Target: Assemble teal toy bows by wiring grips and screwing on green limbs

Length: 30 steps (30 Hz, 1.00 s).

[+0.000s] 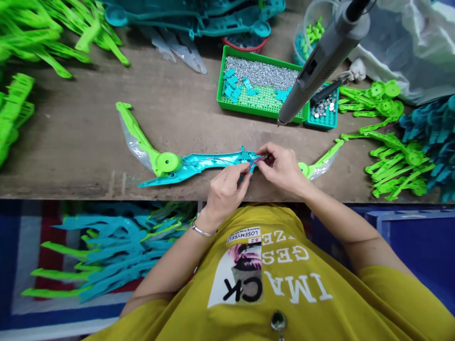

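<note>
A long toy bow (199,163) of teal and lime-green plastic lies along the near edge of the wooden bench (81,142). Its green arms curve away at both ends and thin red and blue wires run along the teal middle. My left hand (225,189), a silver bangle on the wrist, pinches the wires at the middle of the bow. Touching it from the right, my right hand (282,166) pinches the same wires against the teal body.
A grey electric screwdriver (322,59) hangs over the bench, tip down. Behind it are a green tray (261,102) of screws and teal bits and a small teal tray (325,116). Green parts (394,166) lie right, more green parts (39,33) far left, teal blades (113,255) below.
</note>
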Motion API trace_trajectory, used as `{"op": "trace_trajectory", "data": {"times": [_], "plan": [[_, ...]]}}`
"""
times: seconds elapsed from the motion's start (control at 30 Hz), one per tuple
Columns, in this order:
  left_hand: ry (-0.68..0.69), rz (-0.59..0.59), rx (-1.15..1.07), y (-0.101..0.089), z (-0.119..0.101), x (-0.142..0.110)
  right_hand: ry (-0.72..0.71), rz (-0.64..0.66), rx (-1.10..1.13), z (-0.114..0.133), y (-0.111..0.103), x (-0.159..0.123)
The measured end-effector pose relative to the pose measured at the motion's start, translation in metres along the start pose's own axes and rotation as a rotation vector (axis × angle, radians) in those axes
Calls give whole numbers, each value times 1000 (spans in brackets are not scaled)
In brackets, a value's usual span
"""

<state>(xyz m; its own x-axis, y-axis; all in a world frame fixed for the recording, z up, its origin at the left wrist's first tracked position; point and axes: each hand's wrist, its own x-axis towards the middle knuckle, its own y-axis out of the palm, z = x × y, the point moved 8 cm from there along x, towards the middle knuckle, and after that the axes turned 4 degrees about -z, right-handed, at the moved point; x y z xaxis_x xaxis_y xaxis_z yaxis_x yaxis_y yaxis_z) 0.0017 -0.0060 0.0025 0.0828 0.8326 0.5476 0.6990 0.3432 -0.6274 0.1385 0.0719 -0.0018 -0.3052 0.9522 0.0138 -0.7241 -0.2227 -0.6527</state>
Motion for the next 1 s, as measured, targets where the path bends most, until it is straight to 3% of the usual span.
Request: {"op": "trace_trajectory", "data": {"times": [0.27,0.53,0.7,0.83,1.0], "plan": [[-346,71,-234,15,12,-3,156,112,205,-3,4,-2],[-403,91,-357,28,17,-2,126,-23,253,-13,6,-12],[-354,137,-364,23,18,7,113,-13,243,-15,6,-9],[-223,118,-212,13,22,27,123,26,264,-17,7,-5],[-76,266,-217,34,21,44,116,22,294,-19,10,-1]]}}
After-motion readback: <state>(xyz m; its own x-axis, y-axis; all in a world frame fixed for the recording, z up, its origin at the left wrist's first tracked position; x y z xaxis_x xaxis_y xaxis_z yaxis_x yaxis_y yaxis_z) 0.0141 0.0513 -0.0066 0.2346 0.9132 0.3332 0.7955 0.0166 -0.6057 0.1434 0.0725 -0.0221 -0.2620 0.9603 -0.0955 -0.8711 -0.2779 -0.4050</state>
